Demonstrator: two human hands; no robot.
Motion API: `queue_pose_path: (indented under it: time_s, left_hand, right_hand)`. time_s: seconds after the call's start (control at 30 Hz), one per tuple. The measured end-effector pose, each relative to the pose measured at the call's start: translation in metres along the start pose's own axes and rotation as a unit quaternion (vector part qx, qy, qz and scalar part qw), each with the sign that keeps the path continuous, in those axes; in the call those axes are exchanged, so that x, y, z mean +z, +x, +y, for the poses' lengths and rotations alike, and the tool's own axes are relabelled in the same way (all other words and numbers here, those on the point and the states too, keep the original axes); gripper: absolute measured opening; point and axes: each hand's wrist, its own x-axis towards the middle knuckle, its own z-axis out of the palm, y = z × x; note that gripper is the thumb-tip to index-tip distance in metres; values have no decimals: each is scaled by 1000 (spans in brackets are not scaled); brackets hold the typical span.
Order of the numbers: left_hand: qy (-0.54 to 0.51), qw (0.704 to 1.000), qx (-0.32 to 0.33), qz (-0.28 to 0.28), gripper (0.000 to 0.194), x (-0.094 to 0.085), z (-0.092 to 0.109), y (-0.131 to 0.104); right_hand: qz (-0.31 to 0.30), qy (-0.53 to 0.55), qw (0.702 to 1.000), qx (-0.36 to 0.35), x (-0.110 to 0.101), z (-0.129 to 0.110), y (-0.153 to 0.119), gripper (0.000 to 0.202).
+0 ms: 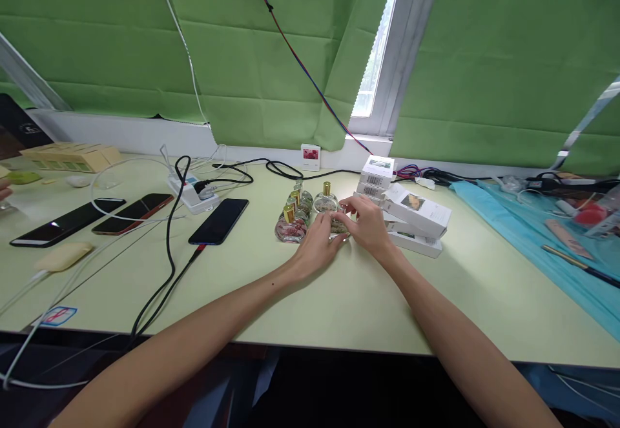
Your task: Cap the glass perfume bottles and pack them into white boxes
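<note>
My left hand (pixel 317 241) and my right hand (pixel 365 223) meet over a clear glass perfume bottle (pixel 338 225) on the table, fingers closed around it from both sides. My fingers hide much of this bottle, and its cap does not show. Just behind it stands another round perfume bottle (pixel 326 202) with a gold cap. Left of my hands, several more gold-capped bottles (pixel 292 226) form a row running away from me, the nearest with pinkish contents. To the right of my right hand, white printed boxes (pixel 417 210) lie piled up at angles.
Three phones lie at left, one black phone (pixel 219 221) plugged into a cable. Behind them is a white power strip (pixel 194 195) with cables. A small white box (pixel 310 157) leans at the wall. Blue plastic sheeting (pixel 518 221) covers the right side. Another person's hand (pixel 4 189) shows far left.
</note>
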Motion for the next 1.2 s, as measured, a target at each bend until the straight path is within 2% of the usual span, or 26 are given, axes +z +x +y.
queue_pose_path:
  time_s: [0.63,0.83,1.0,1.2]
  left_hand:
    - [2,1000,-13,-9,34,-4,6,0]
    - [5,1000,-7,-3,37,-2,3,-1]
    - [-8,1000,-2,-7,39,-3,3,-1]
    - [-20,1000,-4,0,34,-3,2,-3]
  right_hand:
    - [81,-36,996,32,8,-9,-3,27]
    - [47,7,998,44,6,-8,-4,29]
    - [21,76,996,29,0,-6,-2,19]
    - [-47,150,987,34,-11,-6,2,23]
